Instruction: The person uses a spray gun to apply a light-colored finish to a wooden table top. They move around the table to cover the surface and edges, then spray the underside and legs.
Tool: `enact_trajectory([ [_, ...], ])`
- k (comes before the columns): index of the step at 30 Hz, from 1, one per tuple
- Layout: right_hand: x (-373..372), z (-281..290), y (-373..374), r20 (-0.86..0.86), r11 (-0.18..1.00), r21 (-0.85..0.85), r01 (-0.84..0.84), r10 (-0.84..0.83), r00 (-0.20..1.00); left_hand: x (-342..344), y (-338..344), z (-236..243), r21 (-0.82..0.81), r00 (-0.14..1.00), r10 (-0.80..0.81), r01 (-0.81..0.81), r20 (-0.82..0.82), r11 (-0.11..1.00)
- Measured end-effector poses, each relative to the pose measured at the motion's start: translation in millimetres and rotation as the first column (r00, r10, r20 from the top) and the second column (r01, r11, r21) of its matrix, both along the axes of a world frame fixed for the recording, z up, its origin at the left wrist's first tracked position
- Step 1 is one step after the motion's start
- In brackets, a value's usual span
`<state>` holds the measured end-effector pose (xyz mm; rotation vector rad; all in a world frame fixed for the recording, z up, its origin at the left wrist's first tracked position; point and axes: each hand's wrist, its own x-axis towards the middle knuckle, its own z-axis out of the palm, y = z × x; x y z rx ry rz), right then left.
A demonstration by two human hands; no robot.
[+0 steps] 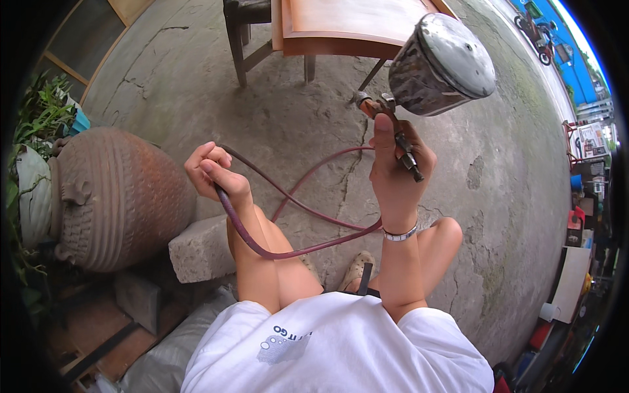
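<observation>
My left hand is closed around a dark red rubber hose, which loops down and across in front of me. My right hand grips a metal spray gun with a paint-smeared cup on top, its silver lid tilted toward the upper right. The gun's nozzle points away from me, toward a reddish-brown wooden panel at the top of the view, which rests by a dark wooden chair or stand.
A large clay jar, a concrete block and plants line my left. My feet are on cracked concrete. Assorted boxes and goods line the far right; a motorbike stands at upper right.
</observation>
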<state>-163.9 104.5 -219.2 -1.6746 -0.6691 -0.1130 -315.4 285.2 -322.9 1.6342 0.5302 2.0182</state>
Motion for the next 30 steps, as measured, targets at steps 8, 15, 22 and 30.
enact_trajectory([
  [8, -30.6, -1.9, 27.3, 0.165, 0.951, -0.056, -0.305, 0.310, 0.936, -5.9, -2.8, 2.3, -0.005, 1.000, 0.027, -0.027, -0.015, 1.000],
  [15, -0.6, -24.5, 24.0, 0.140, 0.997, 0.009, -0.072, 0.070, 0.988, -8.6, -2.3, 4.5, 0.027, 1.000, 0.016, -0.016, -0.001, 1.000],
  [22, 28.3, -33.4, -6.5, -0.099, 0.980, 0.033, 0.195, -0.191, 0.977, -9.8, 1.3, 2.1, 0.074, 1.000, 0.022, -0.021, -0.013, 0.997],
  [30, -13.4, -27.8, 22.0, 0.076, 0.997, 0.020, -0.072, 0.070, 0.995, -12.5, 4.8, 0.6, 0.063, 0.999, 0.028, -0.026, -0.037, 0.998],
])
